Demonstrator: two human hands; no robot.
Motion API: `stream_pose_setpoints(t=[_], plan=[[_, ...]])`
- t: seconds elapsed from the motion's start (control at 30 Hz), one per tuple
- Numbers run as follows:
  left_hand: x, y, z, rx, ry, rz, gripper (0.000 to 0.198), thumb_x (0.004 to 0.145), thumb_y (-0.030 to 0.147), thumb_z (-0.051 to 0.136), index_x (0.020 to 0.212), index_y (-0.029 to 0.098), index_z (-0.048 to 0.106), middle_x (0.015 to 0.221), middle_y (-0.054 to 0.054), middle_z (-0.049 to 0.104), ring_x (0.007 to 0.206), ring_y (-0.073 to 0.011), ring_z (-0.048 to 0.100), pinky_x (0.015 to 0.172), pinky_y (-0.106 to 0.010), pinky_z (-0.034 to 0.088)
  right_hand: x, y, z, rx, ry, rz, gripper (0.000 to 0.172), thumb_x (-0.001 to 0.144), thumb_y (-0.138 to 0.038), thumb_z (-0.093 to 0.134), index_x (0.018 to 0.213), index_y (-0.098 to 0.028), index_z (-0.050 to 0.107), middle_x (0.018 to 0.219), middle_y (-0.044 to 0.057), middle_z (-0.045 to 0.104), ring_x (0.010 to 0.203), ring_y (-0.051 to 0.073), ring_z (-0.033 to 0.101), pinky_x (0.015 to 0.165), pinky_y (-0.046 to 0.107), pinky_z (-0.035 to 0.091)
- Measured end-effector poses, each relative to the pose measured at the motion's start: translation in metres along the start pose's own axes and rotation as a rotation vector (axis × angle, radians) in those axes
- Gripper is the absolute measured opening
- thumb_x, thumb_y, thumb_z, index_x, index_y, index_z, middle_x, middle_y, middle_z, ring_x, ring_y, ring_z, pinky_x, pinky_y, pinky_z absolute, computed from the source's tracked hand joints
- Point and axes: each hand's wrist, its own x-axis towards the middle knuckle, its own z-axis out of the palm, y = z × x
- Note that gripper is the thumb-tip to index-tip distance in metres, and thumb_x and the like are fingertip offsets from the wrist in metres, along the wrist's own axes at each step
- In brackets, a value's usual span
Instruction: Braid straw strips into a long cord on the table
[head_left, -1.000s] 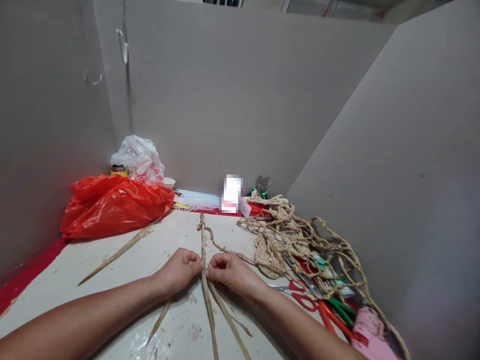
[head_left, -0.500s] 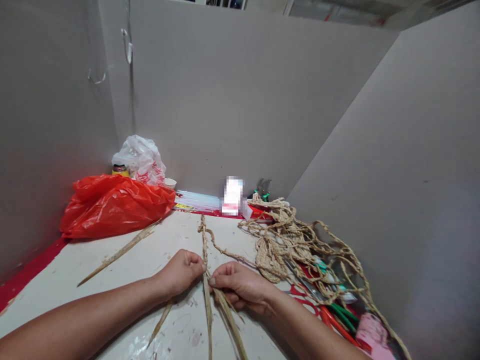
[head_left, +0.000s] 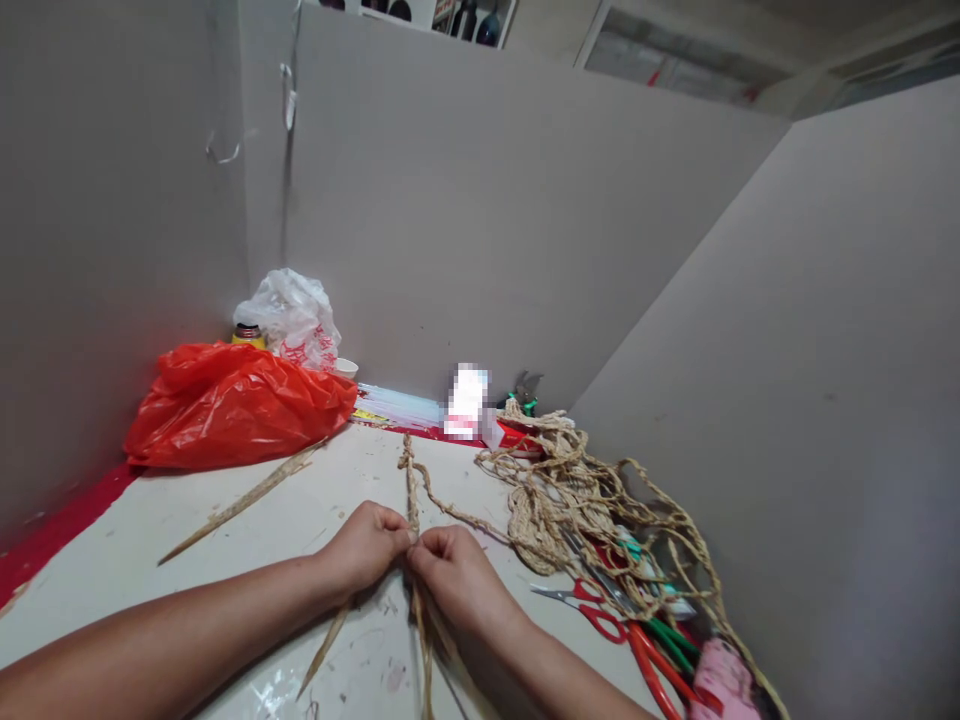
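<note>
A narrow braid point(head_left: 412, 490) of dried straw-coloured plant fibre lies on the white tabletop, running away from me. My left hand point(head_left: 367, 548) is closed, pinching the braid's near end between thumb and finger. Right beside it, my right hand point(head_left: 454, 570) is closed in a pinch on the fibre strips at the same spot, its fingertips almost touching the left ones. Loose strips point(head_left: 423, 650) hang from the pinch toward me, partly covered by the right hand. Another strip end point(head_left: 322, 652) sticks out below my left forearm. A thin twisted cord point(head_left: 457, 514) leads from the braid's far end toward the right.
At right lies a tangled heap of braided cord point(head_left: 540, 525), with red-handled scissors point(head_left: 596, 605) and a pink roll point(head_left: 724, 680) nearby. A red plastic bag point(head_left: 240, 405) and a loose dry strip point(head_left: 240, 505) are at left. Grey partitions point(head_left: 465, 220) enclose the table.
My right hand has moved up and left, closer to my left hand, bringing its strips to the braid's end. The camera view has tilted slightly; the scissors show more fully.
</note>
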Motion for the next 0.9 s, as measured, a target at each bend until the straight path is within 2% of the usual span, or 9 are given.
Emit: stream_pose_setpoints(t=[0.1, 0.23, 0.33, 0.43, 0.6, 0.73, 0.83, 0.9], plan=[[-0.004, 0.004, -0.003, 0.016, -0.038, -0.101, 0.023, 0.061, 0.037, 0.056, 0.053, 0.017, 0.050, 0.039, 0.008, 0.034, 0.038, -0.0050, 0.024, 0.043, -0.023, 0.014, 0.002, 0.004, 0.006, -0.274, 0.103, -0.093, 0.022, 0.070, -0.020, 0.048, 0.051, -0.016, 0.056, 0.049, 0.002, 0.056, 0.048, 0.012, 0.045, 0.046, 0.023, 0.026], [-0.005, 0.004, -0.005, 0.034, -0.071, -0.158, 0.026, 0.063, 0.038, 0.056, 0.052, 0.019, 0.043, 0.037, 0.009, 0.029, 0.033, -0.0052, 0.022, 0.041, -0.023, 0.009, 0.003, 0.002, 0.007, -0.473, 0.100, -0.071, 0.024, 0.073, -0.022, 0.047, 0.059, -0.015, 0.065, 0.059, 0.006, 0.064, 0.053, 0.015, 0.051, 0.048, 0.024, 0.027], [-0.002, -0.001, -0.004, 0.006, -0.055, -0.150, 0.020, 0.063, 0.033, 0.058, 0.054, 0.017, 0.050, 0.036, 0.009, 0.031, 0.032, -0.0050, 0.022, 0.040, -0.022, 0.009, 0.001, -0.004, 0.007, -0.559, 0.088, -0.074, 0.026, 0.076, -0.022, 0.046, 0.064, -0.013, 0.067, 0.063, 0.009, 0.066, 0.057, 0.016, 0.053, 0.048, 0.025, 0.026], [0.000, -0.003, -0.002, -0.035, 0.023, -0.148, 0.013, 0.061, 0.025, 0.060, 0.055, 0.014, 0.056, 0.035, 0.008, 0.035, 0.033, -0.0043, 0.023, 0.040, -0.021, 0.011, -0.002, -0.010, 0.007, -0.579, 0.052, -0.097, 0.027, 0.078, -0.020, 0.043, 0.067, -0.012, 0.067, 0.065, 0.010, 0.067, 0.058, 0.017, 0.055, 0.049, 0.025, 0.027], [0.002, -0.005, 0.001, -0.104, 0.108, -0.149, 0.008, 0.063, 0.018, 0.058, 0.057, 0.014, 0.055, 0.040, 0.006, 0.044, 0.037, -0.0051, 0.033, 0.042, -0.019, 0.020, -0.007, -0.021, 0.004, -0.602, -0.015, -0.148, 0.032, 0.083, -0.019, 0.037, 0.075, -0.012, 0.067, 0.071, 0.009, 0.069, 0.064, 0.016, 0.059, 0.056, 0.024, 0.033], [0.003, -0.007, 0.003, -0.146, 0.134, -0.175, 0.008, 0.065, 0.015, 0.056, 0.057, 0.015, 0.052, 0.037, 0.007, 0.041, 0.033, -0.0053, 0.030, 0.039, -0.020, 0.017, -0.015, -0.029, -0.003, -0.657, -0.045, -0.226, 0.030, 0.086, -0.024, 0.038, 0.083, -0.015, 0.066, 0.083, 0.011, 0.070, 0.072, 0.018, 0.061, 0.061, 0.025, 0.035], [0.002, -0.006, 0.003, -0.172, 0.125, -0.191, 0.009, 0.065, 0.013, 0.054, 0.058, 0.016, 0.050, 0.034, 0.008, 0.038, 0.030, -0.0053, 0.026, 0.036, -0.021, 0.014, -0.017, -0.027, -0.016, -0.507, -0.156, -0.305, 0.025, 0.086, -0.027, 0.042, 0.079, -0.017, 0.064, 0.072, 0.006, 0.068, 0.065, 0.016, 0.059, 0.058, 0.024, 0.036], [0.002, -0.003, 0.001, -0.199, 0.103, -0.190, 0.008, 0.066, 0.012, 0.054, 0.059, 0.016, 0.050, 0.038, 0.007, 0.044, 0.030, -0.0048, 0.028, 0.035, -0.020, 0.014, -0.015, -0.020, -0.026, -0.357, -0.136, -0.263, 0.028, 0.086, -0.032, 0.043, 0.068, -0.017, 0.059, 0.057, 0.002, 0.062, 0.053, 0.013, 0.053, 0.053, 0.023, 0.035]])
